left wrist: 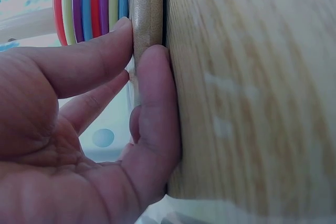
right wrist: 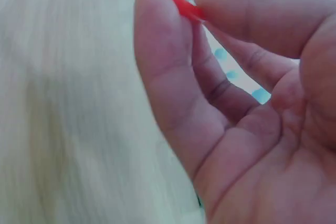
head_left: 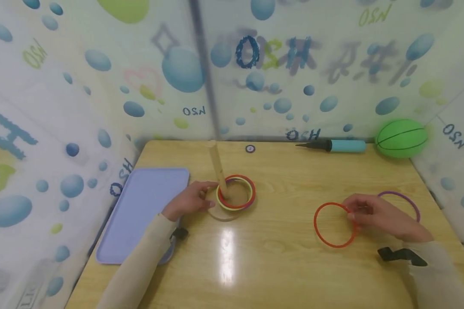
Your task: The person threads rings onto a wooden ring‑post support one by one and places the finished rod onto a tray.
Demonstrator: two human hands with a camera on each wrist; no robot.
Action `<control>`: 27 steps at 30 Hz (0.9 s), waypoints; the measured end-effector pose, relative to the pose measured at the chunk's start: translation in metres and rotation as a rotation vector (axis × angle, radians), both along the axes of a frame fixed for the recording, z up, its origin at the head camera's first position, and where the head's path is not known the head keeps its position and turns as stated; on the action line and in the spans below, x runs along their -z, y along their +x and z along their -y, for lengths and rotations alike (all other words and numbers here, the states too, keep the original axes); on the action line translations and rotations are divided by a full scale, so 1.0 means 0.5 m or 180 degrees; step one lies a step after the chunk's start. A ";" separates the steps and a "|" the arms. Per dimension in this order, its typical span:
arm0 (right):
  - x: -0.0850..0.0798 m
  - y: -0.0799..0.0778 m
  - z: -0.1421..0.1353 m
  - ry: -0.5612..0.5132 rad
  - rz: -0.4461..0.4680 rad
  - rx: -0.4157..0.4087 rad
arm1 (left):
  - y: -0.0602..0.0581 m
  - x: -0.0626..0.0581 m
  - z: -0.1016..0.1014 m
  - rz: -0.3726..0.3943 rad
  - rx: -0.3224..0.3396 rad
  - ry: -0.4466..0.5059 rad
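Observation:
A wooden peg (head_left: 217, 167) rises from a round wooden base (head_left: 221, 213) on the table, with a stack of coloured rings (head_left: 254, 195) around it. At the base's left edge my left hand (head_left: 189, 199) pinches the rim between thumb and fingers. In the left wrist view several red, yellow, purple and blue rings (left wrist: 86, 9) lie stacked against the base (left wrist: 147, 11). Over the table's right side my right hand (head_left: 383, 214) pinches a red ring (head_left: 318, 229) by its edge. Behind that hand lies a purple ring (head_left: 406, 198), partly hidden by it.
A lilac tray (head_left: 139, 193) lies at the left, partly under my left forearm. Along the back edge are a small round disc (head_left: 250, 149), a blue and black hand pump (head_left: 346, 146) and a green ball (head_left: 401, 138). Printed curtains (head_left: 270, 86) enclose the table.

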State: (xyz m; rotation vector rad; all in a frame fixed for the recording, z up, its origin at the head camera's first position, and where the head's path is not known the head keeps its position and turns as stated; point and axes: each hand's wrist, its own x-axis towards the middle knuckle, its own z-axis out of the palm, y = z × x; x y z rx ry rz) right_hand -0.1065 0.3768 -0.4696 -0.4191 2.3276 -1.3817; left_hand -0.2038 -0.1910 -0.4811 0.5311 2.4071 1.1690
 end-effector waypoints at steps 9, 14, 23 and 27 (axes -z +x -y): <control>-0.038 -0.024 0.066 -0.0365 0.0166 0.0210 | -0.003 0.002 0.001 -0.0042 0.0035 -0.0034; -0.055 -0.047 0.106 -0.0610 0.0043 0.0166 | -0.003 0.001 0.001 0.0049 -0.0021 -0.0043; -0.102 -0.094 0.207 -0.1118 -0.0078 0.0158 | -0.004 0.004 0.002 0.0086 -0.0032 -0.0016; -0.118 -0.108 0.248 -0.1386 -0.0074 0.0054 | -0.004 0.001 0.005 0.0074 0.0002 -0.0017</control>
